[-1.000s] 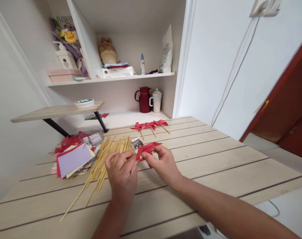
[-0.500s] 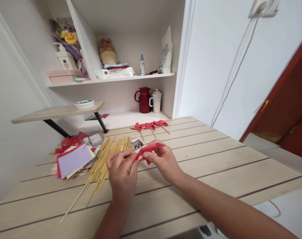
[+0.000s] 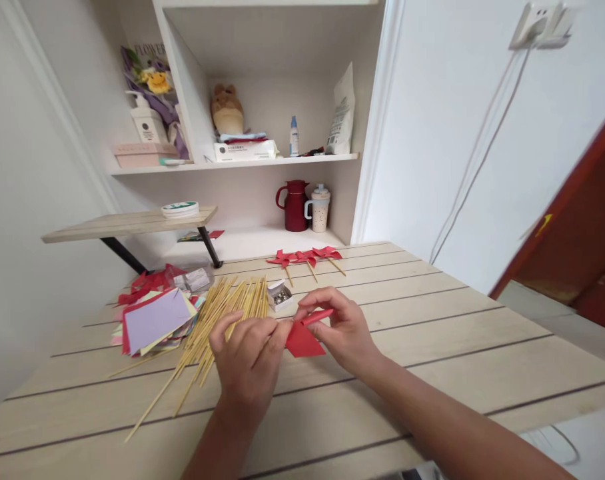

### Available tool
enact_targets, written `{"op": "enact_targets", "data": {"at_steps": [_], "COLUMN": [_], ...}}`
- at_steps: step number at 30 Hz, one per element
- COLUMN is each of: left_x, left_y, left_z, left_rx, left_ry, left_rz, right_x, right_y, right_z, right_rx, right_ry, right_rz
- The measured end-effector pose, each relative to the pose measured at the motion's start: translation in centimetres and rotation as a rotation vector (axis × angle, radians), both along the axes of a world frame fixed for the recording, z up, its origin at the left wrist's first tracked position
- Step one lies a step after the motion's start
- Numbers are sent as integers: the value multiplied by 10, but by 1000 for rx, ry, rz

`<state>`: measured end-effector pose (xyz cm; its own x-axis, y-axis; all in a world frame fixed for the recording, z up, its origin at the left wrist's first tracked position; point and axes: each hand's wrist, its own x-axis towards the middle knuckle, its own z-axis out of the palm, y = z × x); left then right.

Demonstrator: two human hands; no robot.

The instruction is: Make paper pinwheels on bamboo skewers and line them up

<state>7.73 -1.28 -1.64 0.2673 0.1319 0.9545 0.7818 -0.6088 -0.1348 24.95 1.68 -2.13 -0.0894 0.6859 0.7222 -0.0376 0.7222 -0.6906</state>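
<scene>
Red paper, both hands pinching

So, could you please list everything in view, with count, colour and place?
red paper: one, red, held between both hands above the table.
table: one, pale wood.
sticks: a pile, tan, left of the hands.
paper stack: mixed colours, far left.
pin box: one, white, beside the sticks.
pinwheels: three, red, far table edge.
jug: one, dark red, lower shelf.
cup: one, cream, beside the jug.
plush toy: one, brown, upper shelf.
left hand: pinching the paper.
right hand: pinching the paper.
</scene>
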Motion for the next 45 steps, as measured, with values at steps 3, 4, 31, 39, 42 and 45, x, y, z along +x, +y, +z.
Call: {"op": "enact_targets", "data": {"at_steps": [3, 4, 31, 39, 42, 45], "left_x": [0, 0, -2, -9, -18, -24], "left_y": [-5, -6, 6, 11, 22, 32], "left_z": [1, 1, -7, -7, -9, -14], "left_rx": [14, 17, -61, -279, -402, -597], "left_ry": [2, 3, -6, -412, -576, -312], "left_rz": [-12, -12, 17, -68, 52, 256], "right_x": [3, 4, 6, 18, 27, 32], "right_y": [0, 0, -3, 6, 19, 32], "right_z": [1, 2, 11, 9, 6, 3], "right_rx": [131, 168, 514, 200, -48, -184], "right_ry": [-72, -98, -268, -151, 71, 242], "right_rz": [-29, -39, -193, -244, -258, -196]}}
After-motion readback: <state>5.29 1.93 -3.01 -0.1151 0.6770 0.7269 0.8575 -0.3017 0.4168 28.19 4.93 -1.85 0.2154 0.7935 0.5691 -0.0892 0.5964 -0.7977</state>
